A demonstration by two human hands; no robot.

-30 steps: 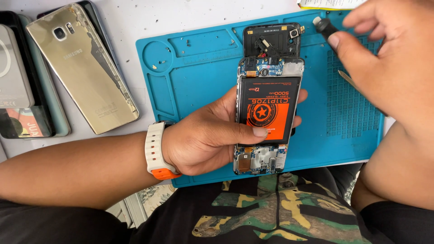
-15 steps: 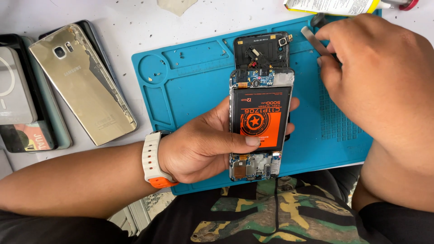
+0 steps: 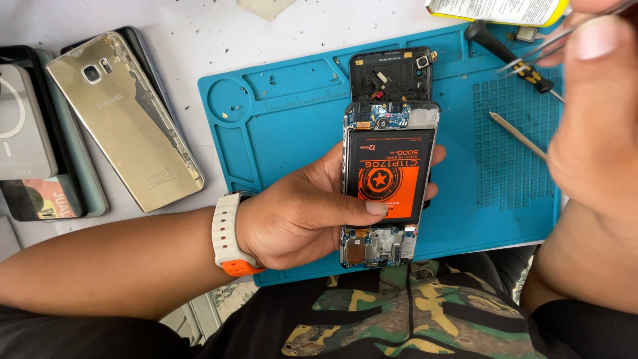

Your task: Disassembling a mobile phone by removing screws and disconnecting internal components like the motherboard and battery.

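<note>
The right hand (image 3: pixel 598 126) is being cropped and blurred, thin metal tweezers (image 3: pixel 538 56) pinched; the opened black-orange-battery phone (image 3: pixel 389 176) is being gripped by the left hand (image 3: pixel 299 216).

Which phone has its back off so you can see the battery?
The opened phone in the left hand, over the blue mat. Its black-and-orange battery shows. The gold phone and the others at the left edge are lying closed on the table.

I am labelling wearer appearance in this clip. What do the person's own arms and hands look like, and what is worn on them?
Both forearms are bare, with no gloves. The left hand has a watch at the wrist with a cream strap and an orange section. Dark short sleeves show at both bottom corners. The right hand shows no ring or band in view.
</note>
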